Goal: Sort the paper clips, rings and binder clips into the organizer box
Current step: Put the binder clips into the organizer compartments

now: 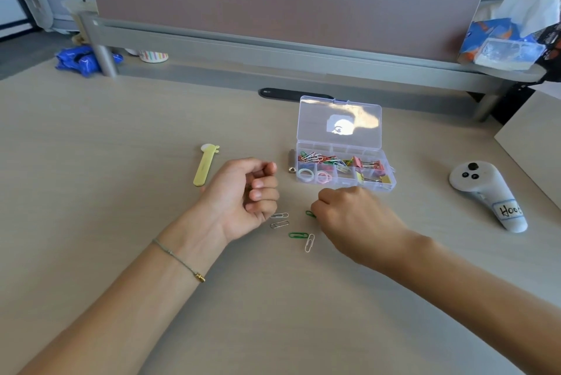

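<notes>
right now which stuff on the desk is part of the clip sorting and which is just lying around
Part of the job:
- organizer box, lid open
- loose paper clips on the desk
- green paper clip at the right hand
- left hand, curled, contents hidden

Just lying about:
- yellow stick
- white controller
- striped cup
- blue bag
- tissue pack

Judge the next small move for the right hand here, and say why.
Probably close the right hand on the green paper clip at its fingertips and lift it toward the open organizer box. The fingers already reach down at that clip, four more loose clips lie on the desk nearby, and the box's back compartment already holds mixed paper clips. Whether the clip is already pinched is hidden.
</notes>
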`<state>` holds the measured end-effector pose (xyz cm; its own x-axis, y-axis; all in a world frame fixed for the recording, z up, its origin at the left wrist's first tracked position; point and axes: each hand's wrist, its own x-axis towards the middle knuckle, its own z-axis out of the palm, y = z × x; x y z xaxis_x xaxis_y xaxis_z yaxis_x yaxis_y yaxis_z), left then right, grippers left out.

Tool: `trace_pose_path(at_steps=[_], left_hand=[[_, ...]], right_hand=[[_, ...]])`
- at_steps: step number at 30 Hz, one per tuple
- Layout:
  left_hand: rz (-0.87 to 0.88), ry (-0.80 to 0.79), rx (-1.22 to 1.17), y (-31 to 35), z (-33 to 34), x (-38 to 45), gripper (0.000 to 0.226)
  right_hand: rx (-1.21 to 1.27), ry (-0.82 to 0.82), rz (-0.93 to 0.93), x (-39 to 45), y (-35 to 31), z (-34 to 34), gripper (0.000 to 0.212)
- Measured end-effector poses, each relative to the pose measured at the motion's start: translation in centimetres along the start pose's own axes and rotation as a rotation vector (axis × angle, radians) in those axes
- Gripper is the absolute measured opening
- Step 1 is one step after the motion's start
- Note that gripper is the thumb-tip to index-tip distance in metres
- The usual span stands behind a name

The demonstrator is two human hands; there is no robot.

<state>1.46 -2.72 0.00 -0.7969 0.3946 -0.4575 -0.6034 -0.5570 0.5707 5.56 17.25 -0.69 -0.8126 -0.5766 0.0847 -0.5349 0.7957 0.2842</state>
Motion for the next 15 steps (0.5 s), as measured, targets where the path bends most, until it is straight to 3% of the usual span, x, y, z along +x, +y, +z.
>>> trace_pose_path(at_steps=[6, 8, 12, 15], left_hand=[[-0.106, -0.072, 0.046, -0.1, 0.6, -0.6, 0.029], [-0.170, -0.147, 0.111, -0.5, 1.0, -1.0, 0.031], [-0.255, -0.173, 0.149, -1.7, 1.7, -1.2, 0.038], [-0.285, -0.179, 0.159, -2.6, 2.1, -1.1, 0.053]], right_hand=[[0.094, 0.043, 0.086, 0.7, 1.4, 0.8, 0.021], [0.253, 0.099, 0.240, 1.0, 2.3, 0.6, 0.012], [0.738, 0.062, 0.498, 1.1, 3.6, -2.3, 0.015], [0.912, 0.179, 0.433, 1.2, 2.9, -5.5, 0.012]])
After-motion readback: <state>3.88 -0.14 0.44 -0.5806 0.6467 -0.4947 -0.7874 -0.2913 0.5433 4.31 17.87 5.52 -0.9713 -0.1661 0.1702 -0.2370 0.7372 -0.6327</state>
